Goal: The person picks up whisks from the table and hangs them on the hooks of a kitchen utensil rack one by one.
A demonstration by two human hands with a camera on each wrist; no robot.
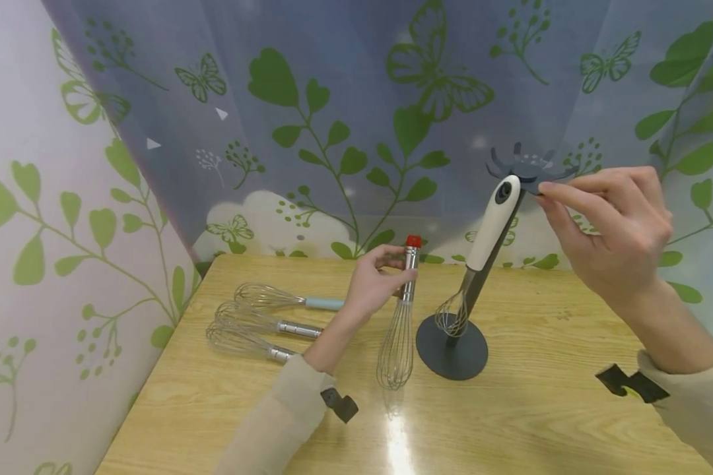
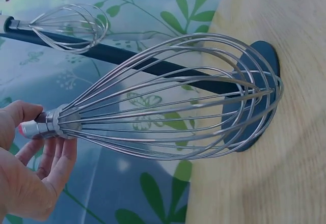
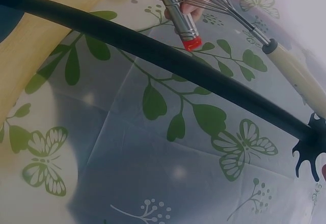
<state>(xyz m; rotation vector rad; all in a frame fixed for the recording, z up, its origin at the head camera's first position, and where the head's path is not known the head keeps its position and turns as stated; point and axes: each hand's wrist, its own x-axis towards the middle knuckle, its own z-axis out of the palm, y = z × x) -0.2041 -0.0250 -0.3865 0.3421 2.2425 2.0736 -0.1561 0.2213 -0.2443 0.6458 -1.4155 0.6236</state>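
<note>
My left hand (image 1: pixel 373 282) grips the steel handle of a balloon whisk (image 1: pixel 411 269) with a red end cap. That whisk stands nearly upright, wires down, close over the table left of a dark utensil stand (image 1: pixel 480 290). In the left wrist view its wire loops overlap the stand's round base (image 2: pixel 265 56). A smaller whisk with a cream handle (image 1: pixel 488 227) hangs from the stand's hooked top (image 1: pixel 519 165). My right hand (image 1: pixel 620 227) pinches one hook on the right side of that top between thumb and forefinger.
On the table (image 1: pixel 535 415), left of my left hand, lie a whisk with a light blue handle (image 1: pixel 323 303) and two steel-handled whisks, wires pointing left. Behind the table hangs a blue cloth (image 1: pixel 356 39) printed with leaves and butterflies.
</note>
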